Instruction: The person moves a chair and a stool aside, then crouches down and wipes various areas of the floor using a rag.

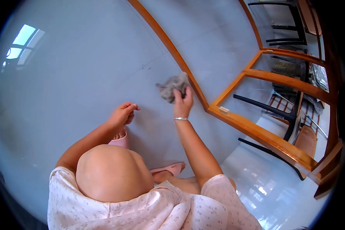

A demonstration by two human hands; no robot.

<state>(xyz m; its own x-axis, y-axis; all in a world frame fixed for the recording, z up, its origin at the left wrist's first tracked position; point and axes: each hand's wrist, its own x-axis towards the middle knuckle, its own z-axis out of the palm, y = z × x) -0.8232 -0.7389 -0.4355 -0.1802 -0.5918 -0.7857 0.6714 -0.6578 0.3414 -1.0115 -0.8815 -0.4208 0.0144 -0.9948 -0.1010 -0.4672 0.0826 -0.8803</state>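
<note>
My right hand (184,102) grips a crumpled grey cloth (171,89), its fingers bent into the fabric. The cloth lies against an orange-brown wooden strip (172,50) that runs along the pale glossy floor (84,73). A silvery bracelet (181,119) circles my right wrist. To the left, my left hand (123,115) hangs above the floor near my knee with its fingers curled together. Whether anything is between those fingers is too small to make out.
A wooden frame (257,136) with a small metal hinge (224,110) spans the right side. Behind it are black chair legs (264,106), a woven brown seat (306,141) and a slatted rack. Pink slippers (172,168) are on my feet.
</note>
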